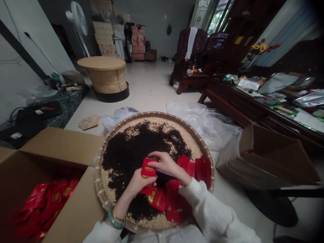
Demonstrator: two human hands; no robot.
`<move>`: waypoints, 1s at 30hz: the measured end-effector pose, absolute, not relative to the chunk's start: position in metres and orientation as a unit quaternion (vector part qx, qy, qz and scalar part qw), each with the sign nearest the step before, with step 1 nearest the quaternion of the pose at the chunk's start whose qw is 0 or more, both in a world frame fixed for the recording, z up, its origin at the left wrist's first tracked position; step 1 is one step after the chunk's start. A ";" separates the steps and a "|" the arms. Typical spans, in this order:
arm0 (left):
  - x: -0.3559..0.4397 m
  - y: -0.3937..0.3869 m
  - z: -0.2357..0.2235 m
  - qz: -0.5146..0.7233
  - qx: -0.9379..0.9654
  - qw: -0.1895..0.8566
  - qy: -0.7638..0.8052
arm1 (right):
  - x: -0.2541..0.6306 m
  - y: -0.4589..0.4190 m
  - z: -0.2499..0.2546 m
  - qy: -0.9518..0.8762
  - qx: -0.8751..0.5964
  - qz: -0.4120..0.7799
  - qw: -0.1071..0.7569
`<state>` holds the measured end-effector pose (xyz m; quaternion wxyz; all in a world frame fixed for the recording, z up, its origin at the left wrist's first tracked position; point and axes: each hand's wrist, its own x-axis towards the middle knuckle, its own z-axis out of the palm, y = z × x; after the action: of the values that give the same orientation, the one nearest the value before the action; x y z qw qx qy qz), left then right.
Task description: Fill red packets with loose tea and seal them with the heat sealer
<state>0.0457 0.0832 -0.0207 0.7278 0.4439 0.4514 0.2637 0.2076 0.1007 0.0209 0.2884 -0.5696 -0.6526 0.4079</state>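
Observation:
My left hand (138, 182) is closed around a small red packet (149, 168) with gold print, held upright over the round bamboo tray (208, 148). At the packet's upper edge, my right hand (163, 162) has its thumb and fingers pinched on it. Dark, loose tea leaves (134, 145) cover much of the tray. More red packets (174, 202) lie flat near my right forearm, and others stand at the tray's right side. Something purple shows partly under my right hand; what it is I cannot tell.
An open cardboard box (76, 145) with many red packets sits at the left. Another open carton (273, 155) stands at the right. Clear plastic sheeting (197, 118) lies behind the tray. Farther back are a round wooden table (101, 62), a fan (79, 18) and dark wooden furniture.

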 end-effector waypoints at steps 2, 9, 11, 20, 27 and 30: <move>0.048 0.083 -0.021 0.246 0.456 0.722 0.458 | 0.205 0.100 0.022 -0.687 -0.571 0.372 0.252; 0.044 0.085 -0.019 0.194 0.532 0.702 0.433 | 0.199 0.103 0.011 -0.726 -0.565 0.320 0.228; 0.038 0.084 -0.019 0.193 0.530 0.714 0.415 | 0.203 0.105 0.002 -0.708 -0.545 0.353 0.278; 0.013 0.090 -0.019 0.152 0.500 0.769 0.367 | 0.211 0.114 -0.027 -0.610 -0.556 0.408 0.390; 0.026 0.098 -0.028 0.148 0.516 0.768 0.349 | 0.198 0.093 0.000 -0.727 -0.475 0.236 0.437; 0.029 0.098 -0.039 0.195 0.574 0.712 0.354 | 0.202 0.081 0.020 -0.760 -0.444 0.122 0.459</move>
<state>0.0291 0.0977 -0.0393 0.7125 0.5736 0.3538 0.1953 0.2019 0.0810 0.0199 0.4590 -0.4443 -0.7596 0.1219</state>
